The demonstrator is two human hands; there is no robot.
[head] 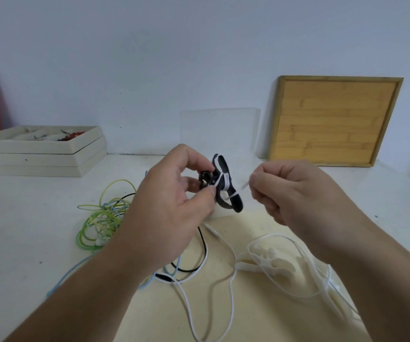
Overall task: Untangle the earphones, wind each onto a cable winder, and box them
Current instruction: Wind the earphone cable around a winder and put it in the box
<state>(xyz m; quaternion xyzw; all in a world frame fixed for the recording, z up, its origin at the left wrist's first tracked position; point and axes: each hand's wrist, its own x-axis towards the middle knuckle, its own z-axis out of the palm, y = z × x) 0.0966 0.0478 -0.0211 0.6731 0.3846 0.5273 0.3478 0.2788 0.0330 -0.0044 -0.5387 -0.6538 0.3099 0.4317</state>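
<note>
— Why's the black winder [226, 183] held up at frame centre?
— Left grip [172, 201] pinches it steady off the bench [38, 230], so right grip [290, 193], closed on the white earphone cable [233, 194], can likely wrap it round.

My left hand [174, 198] is raised over the desk [38, 218], thumb and fingers curled round the black winder [221, 164]. My right hand [292, 191], level just beside it, pinches the white cable [232, 195] by its end. Both bare forearms reach in from the near edge.
</note>
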